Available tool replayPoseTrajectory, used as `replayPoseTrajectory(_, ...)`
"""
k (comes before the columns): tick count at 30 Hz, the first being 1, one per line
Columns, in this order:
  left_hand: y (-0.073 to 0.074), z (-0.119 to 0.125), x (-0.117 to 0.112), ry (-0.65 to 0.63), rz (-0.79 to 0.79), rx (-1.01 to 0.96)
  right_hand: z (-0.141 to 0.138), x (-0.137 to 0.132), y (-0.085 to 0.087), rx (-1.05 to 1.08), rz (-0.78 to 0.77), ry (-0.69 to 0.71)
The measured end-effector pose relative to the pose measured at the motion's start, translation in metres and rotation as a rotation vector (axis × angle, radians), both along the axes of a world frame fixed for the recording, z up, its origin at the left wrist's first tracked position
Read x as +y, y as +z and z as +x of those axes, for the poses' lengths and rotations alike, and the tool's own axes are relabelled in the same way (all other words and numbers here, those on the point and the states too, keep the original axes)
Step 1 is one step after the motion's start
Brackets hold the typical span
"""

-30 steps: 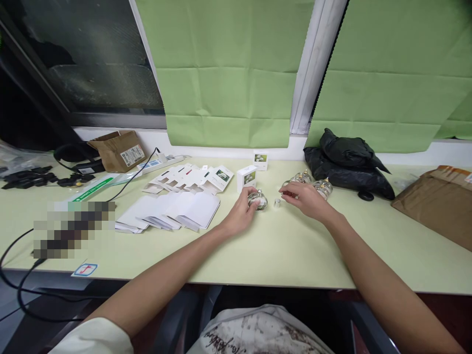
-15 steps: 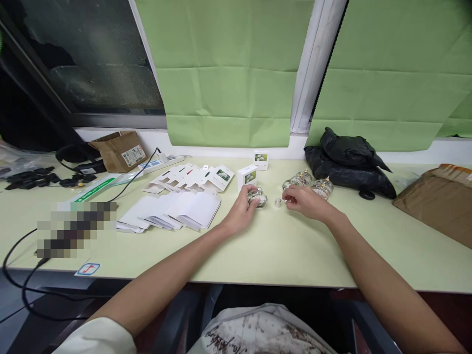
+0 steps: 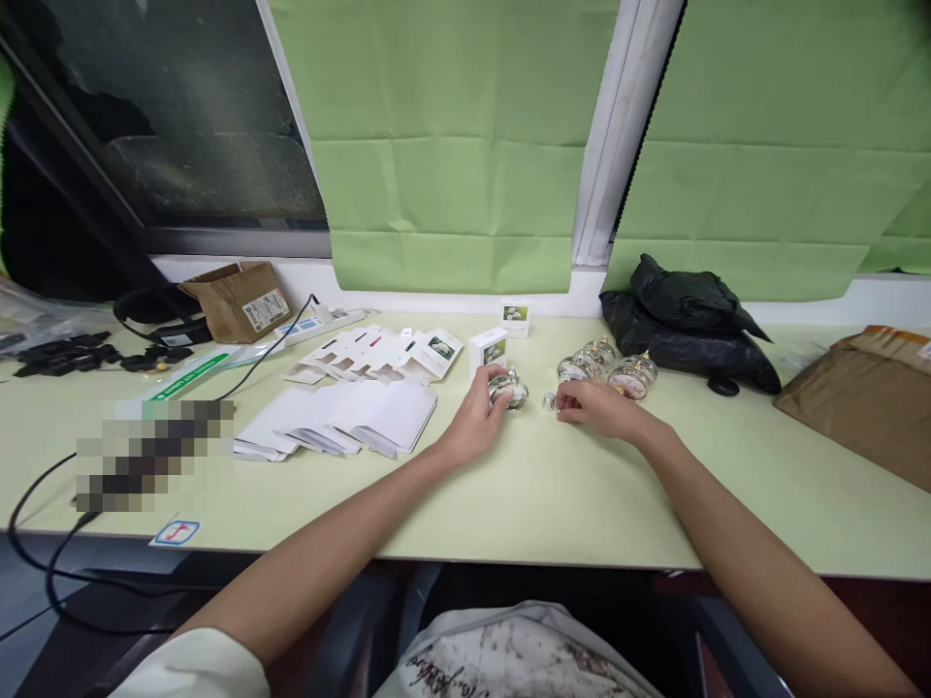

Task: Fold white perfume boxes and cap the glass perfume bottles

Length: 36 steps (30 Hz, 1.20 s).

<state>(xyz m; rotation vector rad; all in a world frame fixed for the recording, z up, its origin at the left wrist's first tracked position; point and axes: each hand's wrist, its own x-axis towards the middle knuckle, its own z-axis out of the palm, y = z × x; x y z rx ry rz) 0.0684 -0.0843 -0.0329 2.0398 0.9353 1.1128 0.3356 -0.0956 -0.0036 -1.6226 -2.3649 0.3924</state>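
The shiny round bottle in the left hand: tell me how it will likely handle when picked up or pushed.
The shiny round bottle may be slippery, given its glossy, reflective surface. Its glass-like look suggests it could be fragile if dropped. Its rounded sides might let it roll once tipped.

Comes to at least four round glass bottles (image 3: 512,391), at least one small silver cap (image 3: 548,399) and two standing white boxes (image 3: 488,351). Also takes in two brown cardboard boxes (image 3: 231,305) and at least two green blinds (image 3: 451,145). Leaves the overlapping white cartons (image 3: 378,354) too bunched to count.
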Motion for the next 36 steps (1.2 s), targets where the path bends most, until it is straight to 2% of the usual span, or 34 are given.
replayPoseTrajectory(5, 0.003, 0.001, -0.002, -0.020, 0.012, -0.033, 0.007, 0.000, 0.008, 0.017, 0.013, -0.031)
replayPoseTrajectory(9, 0.006, 0.002, -0.006, -0.051, -0.014, -0.064, -0.003, -0.007, 0.019, 0.221, 0.238, -0.040)
replayPoseTrajectory(11, 0.008, 0.004, -0.009, -0.080, -0.030, -0.080, -0.015, -0.013, 0.020, 0.363, 0.291, -0.003)
replayPoseTrajectory(14, 0.009, 0.007, -0.013, -0.135, -0.049, -0.096, -0.032, -0.020, 0.017, 0.495, 0.276, 0.074)
replayPoseTrajectory(18, 0.008, 0.009, -0.015, -0.166, -0.079, -0.122, -0.042, -0.022, 0.011, 0.569, 0.244, 0.103)
replayPoseTrajectory(23, 0.006, 0.008, -0.013, -0.169, -0.110, -0.139, -0.043, -0.023, 0.011, 0.573, 0.245, 0.129)
replayPoseTrajectory(29, 0.005, 0.011, -0.017, -0.196, -0.116, -0.151, -0.037, -0.022, 0.017, 0.518, 0.284, 0.085)
replayPoseTrajectory(36, 0.010, 0.005, -0.011, -0.068, -0.067, -0.115, -0.009, -0.017, 0.030, 0.418, 0.562, -0.120)
